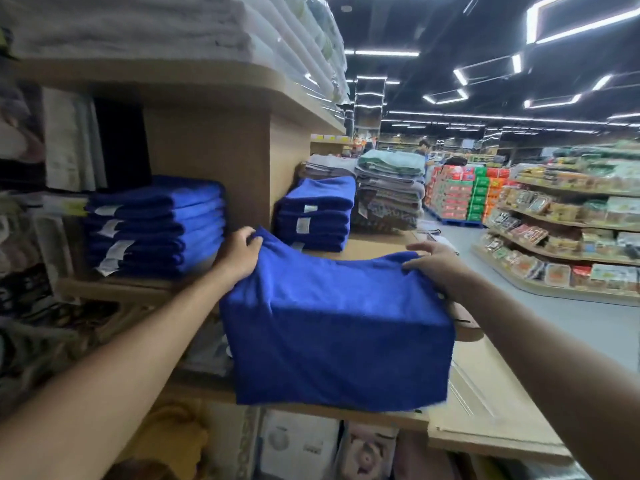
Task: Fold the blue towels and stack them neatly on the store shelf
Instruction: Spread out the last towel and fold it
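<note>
Two bare forearms reach in from the bottom corners, nearest of all, towards a light wooden shelf (485,386).

At the shelf's left end, deep in the alcove under the upper board, stands a tall stack of folded blue towels (156,226) with white labels facing out. Just right of it the left grip (242,252) is closed, fingers curled round the far left corner of a loose blue terry towel (332,323).

That towel spreads between the two grips above the middle of the shelf. Its far edge is lifted at both corners and sags between them. The near half falls steeply towards the shelf's front edge, and whether it rests on the board I cannot tell.

Behind the towel, beyond the wooden upright, a shorter stack of folded blue towels (315,216) sits on the shelf. The right grip (436,265) holds the towel's far right corner, thumb pressed on the cloth and forefinger stretched out above it.

Further back along the shelf lies a pile of grey and green folded towels (391,188). Across the aisle on the right stand racks of packaged food (554,230).
</note>
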Motion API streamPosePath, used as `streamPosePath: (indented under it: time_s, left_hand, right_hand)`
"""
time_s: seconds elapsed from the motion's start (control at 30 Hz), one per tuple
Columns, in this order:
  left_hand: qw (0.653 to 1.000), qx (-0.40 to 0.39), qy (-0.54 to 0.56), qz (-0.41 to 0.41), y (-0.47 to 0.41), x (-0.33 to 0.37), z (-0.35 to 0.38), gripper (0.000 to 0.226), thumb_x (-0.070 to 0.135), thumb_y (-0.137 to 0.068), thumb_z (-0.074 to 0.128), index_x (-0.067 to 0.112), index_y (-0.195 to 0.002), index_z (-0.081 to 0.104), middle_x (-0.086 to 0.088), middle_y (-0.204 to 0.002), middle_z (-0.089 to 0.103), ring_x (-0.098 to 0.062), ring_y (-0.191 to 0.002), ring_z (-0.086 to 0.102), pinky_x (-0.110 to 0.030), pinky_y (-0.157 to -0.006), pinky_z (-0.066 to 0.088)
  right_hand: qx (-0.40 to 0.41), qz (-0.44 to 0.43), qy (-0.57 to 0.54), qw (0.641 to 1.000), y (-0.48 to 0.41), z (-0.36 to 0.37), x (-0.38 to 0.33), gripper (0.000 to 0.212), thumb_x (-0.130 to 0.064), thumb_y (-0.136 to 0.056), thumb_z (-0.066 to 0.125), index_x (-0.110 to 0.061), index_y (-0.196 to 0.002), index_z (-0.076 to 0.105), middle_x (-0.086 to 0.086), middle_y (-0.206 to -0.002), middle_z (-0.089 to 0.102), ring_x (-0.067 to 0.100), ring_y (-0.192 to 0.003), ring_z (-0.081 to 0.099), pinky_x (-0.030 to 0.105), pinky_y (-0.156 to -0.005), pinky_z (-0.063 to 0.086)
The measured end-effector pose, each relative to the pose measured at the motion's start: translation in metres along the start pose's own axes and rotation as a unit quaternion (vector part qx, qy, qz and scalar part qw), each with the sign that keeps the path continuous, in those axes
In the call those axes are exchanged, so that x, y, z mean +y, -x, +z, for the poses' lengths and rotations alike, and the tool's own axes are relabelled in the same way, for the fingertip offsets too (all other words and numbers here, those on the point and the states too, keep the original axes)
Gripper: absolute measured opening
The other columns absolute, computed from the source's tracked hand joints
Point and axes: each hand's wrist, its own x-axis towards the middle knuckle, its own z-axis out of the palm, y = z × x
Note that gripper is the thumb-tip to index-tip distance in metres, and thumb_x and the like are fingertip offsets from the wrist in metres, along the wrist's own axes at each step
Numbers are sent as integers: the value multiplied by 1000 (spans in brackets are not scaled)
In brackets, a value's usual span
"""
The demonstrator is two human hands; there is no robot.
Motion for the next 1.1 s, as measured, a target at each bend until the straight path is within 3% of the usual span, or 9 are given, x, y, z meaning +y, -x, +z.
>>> streamPosePath:
  time_s: [0.17, 0.27, 0.37, 0.47, 0.57, 0.7, 0.77, 0.9, 1.1]
  left_hand:
    - [1000, 7, -26, -6, -2, -12, 5, 14, 19, -98, 55, 10, -89, 59, -16, -83, 66, -38, -87, 64, -35, -68, 37]
    - [1000, 8, -16, -21, -2, -12, 3, 19, 20, -98, 55, 16, -79, 54, -1, -68, 56, -31, -78, 59, -33, -66, 35]
    - [1000, 10, 4, -20, 1, -9, 1, 21, 20, -98, 54, 10, -80, 55, -2, -67, 55, -26, -72, 54, -35, -63, 34]
    - [999, 21, 35, -14, 5, -5, -2, 24, 20, -98, 54, 5, -79, 53, -3, -66, 52, -20, -66, 48, -38, -60, 33]
    - [996, 18, 81, -16, 8, -3, -5, 24, 20, -100, 52, 3, -83, 55, -4, -70, 53, -15, -67, 45, -35, -61, 35]
    - [993, 30, 114, -22, 9, 0, -6, 22, 22, -101, 52, 8, -86, 59, -1, -75, 57, -12, -70, 48, -27, -62, 38]
    - [991, 32, 126, -24, 6, 0, -6, 21, 24, -101, 52, 9, -91, 62, -2, -81, 62, -12, -74, 52, -29, -66, 40]
    - [988, 49, 138, -48, -8, -2, -6, 21, 29, -101, 53, 12, -96, 64, -2, -89, 66, -13, -78, 55, -28, -66, 41]
    - [984, 86, 148, -45, -58, 17, -11, 23, 31, -101, 56, 13, -109, 69, -1, -97, 67, -16, -90, 58, -30, -75, 43]
  right_hand:
    - [-6, 11, 89, 996, -14, 3, 5, 53, 0, -73, 73, -10, -124, 66, 14, -101, 72, 28, -92, 70, 41, -83, 60]
    - [-63, 20, 224, 972, -18, 4, -10, 33, -12, -75, 70, -2, -105, 75, 15, -89, 72, 24, -74, 61, 30, -63, 51]
    - [-132, 40, 295, 945, -21, -1, -27, 26, -14, -81, 65, -1, -101, 75, 7, -78, 61, 21, -67, 52, 22, -49, 39]
    - [-167, 51, 243, 954, -23, -6, -31, 16, -6, -83, 64, -7, -99, 68, 9, -90, 59, 21, -78, 53, 26, -54, 37]
    - [-189, 49, 173, 965, -25, -6, -26, 32, -2, -84, 66, -18, -111, 67, 14, -108, 67, 26, -87, 64, 36, -68, 46]
    - [-197, 98, 65, 973, -38, -14, -20, 29, -6, -83, 69, -6, -112, 72, 16, -96, 63, 19, -74, 54, 28, -62, 42]
    - [-193, 130, 3, 973, -43, -19, -19, 27, -10, -80, 72, -6, -105, 66, 14, -98, 53, 22, -81, 47, 28, -64, 38]
    - [-211, 114, -89, 967, -55, -27, -20, 27, -13, -94, 70, -4, -119, 69, 17, -109, 63, 29, -97, 49, 30, -77, 42]
    - [-66, 55, -51, 995, -69, -24, -46, 18, -28, -91, 76, -11, -92, 72, 2, -70, 49, 10, -53, 31, 22, -47, 23]
